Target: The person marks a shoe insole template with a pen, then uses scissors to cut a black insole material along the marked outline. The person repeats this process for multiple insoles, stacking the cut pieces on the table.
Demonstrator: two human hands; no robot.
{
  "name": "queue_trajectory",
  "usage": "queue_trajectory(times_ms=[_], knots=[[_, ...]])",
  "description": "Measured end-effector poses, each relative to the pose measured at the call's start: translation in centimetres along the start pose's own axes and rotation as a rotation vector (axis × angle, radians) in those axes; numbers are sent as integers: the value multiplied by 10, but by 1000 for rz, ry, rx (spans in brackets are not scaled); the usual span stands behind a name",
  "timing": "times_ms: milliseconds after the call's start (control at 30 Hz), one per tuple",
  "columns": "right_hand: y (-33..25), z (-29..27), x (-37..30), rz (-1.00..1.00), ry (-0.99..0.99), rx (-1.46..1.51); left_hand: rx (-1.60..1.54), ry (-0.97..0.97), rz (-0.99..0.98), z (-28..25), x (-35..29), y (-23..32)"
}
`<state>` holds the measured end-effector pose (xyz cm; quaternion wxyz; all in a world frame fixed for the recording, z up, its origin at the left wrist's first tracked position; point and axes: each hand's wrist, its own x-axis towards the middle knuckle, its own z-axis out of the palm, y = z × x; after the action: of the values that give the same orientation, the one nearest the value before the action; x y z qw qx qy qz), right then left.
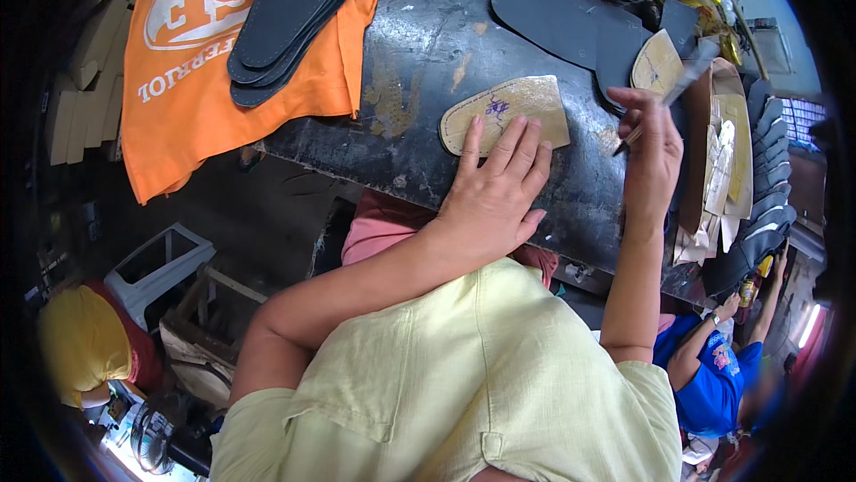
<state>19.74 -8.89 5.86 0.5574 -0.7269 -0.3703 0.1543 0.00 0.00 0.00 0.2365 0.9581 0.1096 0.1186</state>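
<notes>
My left hand [495, 170] lies with fingers spread on a tan, shoe-shaped template [546, 107] that has blue pen marks and a dotted edge. The template rests on the dark, worn table [410, 63]; whether anything lies beneath it I cannot tell. To the right, my right hand [655, 139] is raised and closed around a slim pen-like tool [691, 76], its dark tip pointing down to the left and its pale grey end up. Beyond that hand is a second tan template [657, 63], next to large black sheet pieces [571, 23].
Stacked black cut pieces [299, 14] sit on an orange cloth [169, 125] hanging over the table's left edge. Brown cardboard pieces [718, 152] and a row of black shoe parts [771, 161] line the right. A person in blue [709, 370] is at lower right, another in yellow [85, 339] at lower left.
</notes>
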Motion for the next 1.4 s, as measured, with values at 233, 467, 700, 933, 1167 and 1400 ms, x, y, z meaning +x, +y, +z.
queue_trajectory(times_ms=[233, 467, 700, 933, 1167, 1400], knots=[[-40, 64, 5, 15, -517, 104, -96, 58, 10, 4, -2, -3], [-40, 98, 23, -198, -690, -182, -115, 133, 35, 9, -4, -3], [-47, 99, 28, -214, -772, -404, -111, 149, 39, 11, -7, -2], [-55, 106, 27, -133, -721, -437, -124, 166, 60, 17, -8, -3], [-49, 104, 26, -153, -675, -417, -40, 74, 34, 17, -7, 0], [-48, 103, 23, -278, -730, -513, -32, -49, 50, 16, -8, -1]])
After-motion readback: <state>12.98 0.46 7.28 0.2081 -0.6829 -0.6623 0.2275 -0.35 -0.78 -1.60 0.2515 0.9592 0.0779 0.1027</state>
